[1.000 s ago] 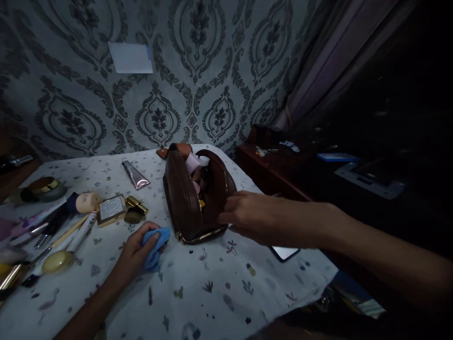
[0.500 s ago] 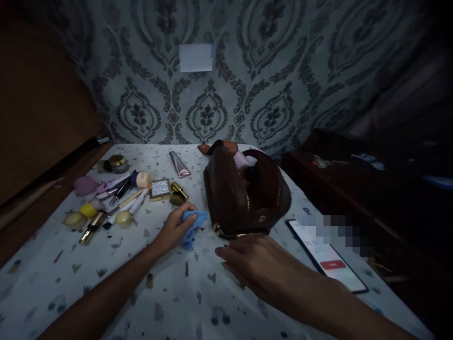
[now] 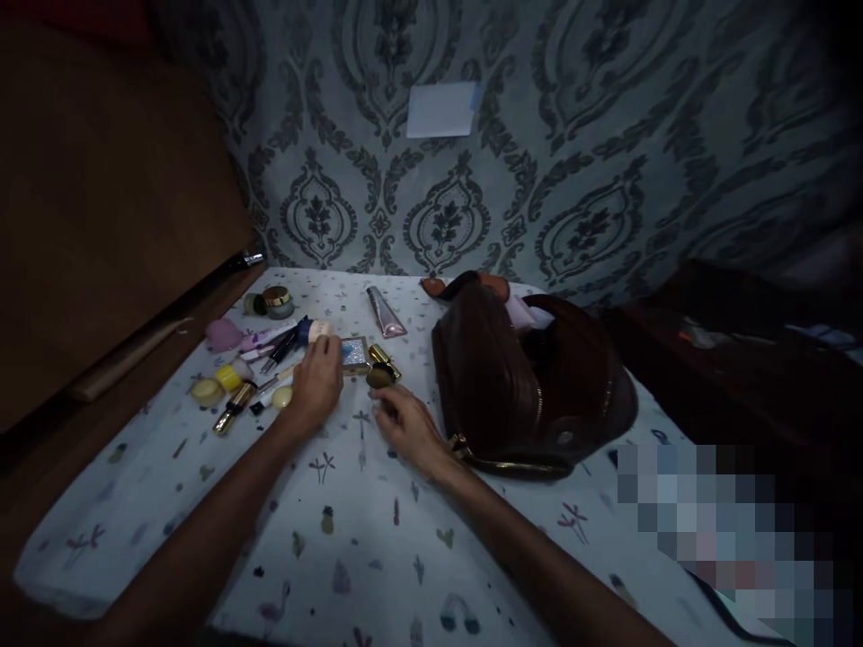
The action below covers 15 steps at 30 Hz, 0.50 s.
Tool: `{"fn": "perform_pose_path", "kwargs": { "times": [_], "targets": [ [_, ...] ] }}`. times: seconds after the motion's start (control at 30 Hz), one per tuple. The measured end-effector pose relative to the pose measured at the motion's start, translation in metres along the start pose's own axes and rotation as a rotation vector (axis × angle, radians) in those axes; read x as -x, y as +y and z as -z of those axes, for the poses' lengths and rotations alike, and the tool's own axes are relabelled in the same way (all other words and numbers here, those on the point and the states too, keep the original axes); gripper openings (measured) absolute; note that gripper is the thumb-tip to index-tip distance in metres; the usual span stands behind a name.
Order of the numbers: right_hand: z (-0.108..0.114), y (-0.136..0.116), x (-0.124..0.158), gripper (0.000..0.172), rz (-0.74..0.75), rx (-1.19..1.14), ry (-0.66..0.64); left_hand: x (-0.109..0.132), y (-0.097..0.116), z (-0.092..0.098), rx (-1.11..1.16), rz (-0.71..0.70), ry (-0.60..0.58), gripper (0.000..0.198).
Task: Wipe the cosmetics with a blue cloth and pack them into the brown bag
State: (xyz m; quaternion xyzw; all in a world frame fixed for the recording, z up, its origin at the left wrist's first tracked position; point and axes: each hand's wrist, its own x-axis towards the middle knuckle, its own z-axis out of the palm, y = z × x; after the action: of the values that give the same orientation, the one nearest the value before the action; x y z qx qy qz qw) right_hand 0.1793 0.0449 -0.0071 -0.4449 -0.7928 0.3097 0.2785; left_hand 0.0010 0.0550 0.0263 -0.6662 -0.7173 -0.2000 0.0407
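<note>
My left hand (image 3: 316,382) lies curled over the row of cosmetics, its fingertips against a glittery square compact (image 3: 356,353). A sliver of the blue cloth (image 3: 342,350) shows at its fingers; the rest is hidden in the hand. My right hand (image 3: 404,424) rests on the tablecloth just left of the brown leather pouch (image 3: 526,386), fingers loosely apart and holding nothing. Its fingertips are close to a round dark-gold compact (image 3: 379,378) and a gold lipstick (image 3: 384,356). The pouch stands unzipped with pale items sticking out of its top.
A pink tube (image 3: 386,313) lies behind the compacts. Brushes, pencils, yellow pots, a pink sponge (image 3: 224,334) and a gold-lidded jar (image 3: 278,301) crowd the table's left. A brown board (image 3: 101,225) leans at the left; dark furniture stands right. A blurred patch covers the lower right.
The view swung left. My left hand moved with the cloth from beside the pouch up to the compacts. My right hand drew away from the pouch and went left toward the round compact.
</note>
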Motion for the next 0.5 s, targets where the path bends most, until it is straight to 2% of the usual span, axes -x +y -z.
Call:
{"fn": "perform_pose_path", "kwargs": {
  "times": [0.13, 0.23, 0.33, 0.4, 0.5],
  "targets": [
    [-0.013, 0.014, -0.002, 0.028, -0.027, -0.161, 0.146, 0.006, 0.008, -0.001, -0.041, -0.052, -0.104, 0.023],
    [-0.017, 0.021, -0.001, 0.034, -0.05, -0.276, 0.203, 0.01, 0.013, -0.001, 0.01, -0.108, -0.103, 0.02],
    [-0.017, 0.023, 0.0, 0.032, -0.091, -0.372, 0.24, 0.01, 0.012, 0.001, 0.048, -0.137, -0.092, 0.021],
    [-0.015, 0.022, 0.0, 0.029, -0.105, -0.359, 0.272, 0.008, 0.009, 0.003, 0.061, -0.136, -0.085, 0.022],
    [-0.009, 0.019, 0.001, 0.025, -0.087, -0.221, 0.341, 0.002, 0.001, 0.008, 0.067, -0.089, -0.061, 0.023]
  ]
}}
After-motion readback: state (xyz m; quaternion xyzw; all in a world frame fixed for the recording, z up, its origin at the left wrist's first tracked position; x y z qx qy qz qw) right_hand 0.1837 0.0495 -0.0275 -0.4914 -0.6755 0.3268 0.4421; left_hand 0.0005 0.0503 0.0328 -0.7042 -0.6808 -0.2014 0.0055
